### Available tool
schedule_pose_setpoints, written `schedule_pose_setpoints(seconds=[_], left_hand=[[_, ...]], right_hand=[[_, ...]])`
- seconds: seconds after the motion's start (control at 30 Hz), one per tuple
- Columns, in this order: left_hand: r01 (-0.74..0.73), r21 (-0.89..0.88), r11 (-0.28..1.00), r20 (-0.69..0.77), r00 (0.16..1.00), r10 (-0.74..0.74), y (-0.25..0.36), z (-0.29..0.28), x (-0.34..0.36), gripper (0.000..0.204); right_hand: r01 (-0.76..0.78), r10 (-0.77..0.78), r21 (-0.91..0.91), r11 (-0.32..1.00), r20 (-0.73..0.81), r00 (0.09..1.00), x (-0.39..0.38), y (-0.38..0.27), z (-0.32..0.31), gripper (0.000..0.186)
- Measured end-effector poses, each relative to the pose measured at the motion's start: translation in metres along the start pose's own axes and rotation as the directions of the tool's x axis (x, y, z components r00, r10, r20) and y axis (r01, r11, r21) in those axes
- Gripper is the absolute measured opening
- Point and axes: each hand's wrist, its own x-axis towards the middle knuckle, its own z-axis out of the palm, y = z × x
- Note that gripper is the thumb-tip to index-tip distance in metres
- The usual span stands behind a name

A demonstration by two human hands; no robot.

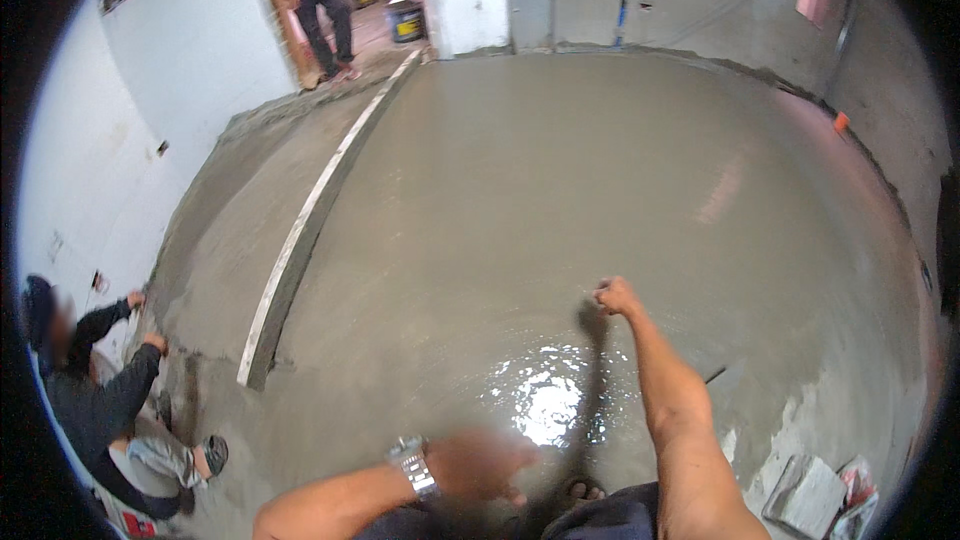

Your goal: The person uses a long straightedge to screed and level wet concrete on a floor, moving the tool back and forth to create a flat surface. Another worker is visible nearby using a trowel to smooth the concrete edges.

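Note:
My right hand reaches forward over the wet grey cement floor. Its fingers are curled closed, and whatever may be in them is hidden. A dark reflection or shadow of the arm shows on the wet surface just left of it. Low in front of my body is my left hand, smeared by motion, with a metal-banded watch on the wrist. I cannot make out anything held there. Beside my right forearm, a thin dark rod end sticks out, partly hidden by the arm.
A long straight board lies across the cement at left. A co-worker crouches by the left wall; another person stands in the doorway near a black bucket. At lower right lies a pale block. An orange pipe end protrudes by the right wall.

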Motion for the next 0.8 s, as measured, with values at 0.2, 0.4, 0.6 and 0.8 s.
schedule_pose_setpoints(seconds=[0.2, 0.4, 0.6, 0.8], left_hand=[[0.389, -0.152, 0.909, -0.411, 0.811, -0.416, -0.132, 0.03, -0.058, 0.062], [0.819, -0.518, 0.248, -0.501, -0.056, -0.863, -0.282, 0.112, -0.225, 0.07], [0.768, -0.621, -0.156, -0.355, -0.453, -0.818, -0.369, 0.163, -0.31, 0.069], [0.689, -0.712, -0.135, -0.24, -0.42, -0.876, -0.434, 0.237, -0.317, 0.063]], right_hand=[[-0.258, 0.227, 0.522, 0.813, 0.124, 0.966, -0.02, 0.078, -0.032, 0.034], [-0.413, 0.433, 0.355, 0.839, 0.026, 0.901, -0.09, 0.146, -0.096, 0.037], [-0.4, 0.401, 0.053, 0.915, -0.006, 0.916, -0.236, 0.258, -0.113, 0.016], [-0.78, 0.719, -0.158, 0.605, -0.313, 0.621, -0.416, 0.311, -0.03, 0.066]])
